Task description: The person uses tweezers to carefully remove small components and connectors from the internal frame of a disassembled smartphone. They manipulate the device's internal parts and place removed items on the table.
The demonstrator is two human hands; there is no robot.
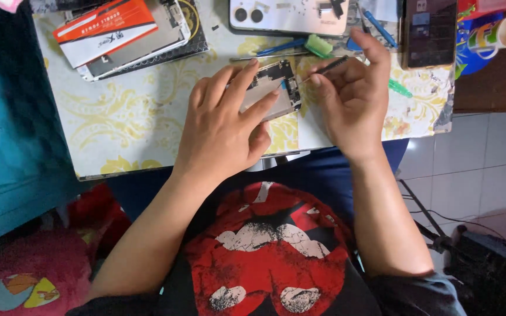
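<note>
An opened phone (276,88) with its back off lies on the small table (136,117), which has a pale cloth with yellow flowers. My left hand (226,126) rests flat on the phone and covers most of it, fingers pressing on its edges. My right hand (352,88) pinches a thin black tool (329,65) whose tip points at the phone's upper right corner.
A white phone back cover (291,14) lies at the far edge beside blue tools (379,26) and a green brush (318,45). Another phone (428,32) and a colourful mug (496,35) sit at the right. An orange and white box (106,29) lies at the far left.
</note>
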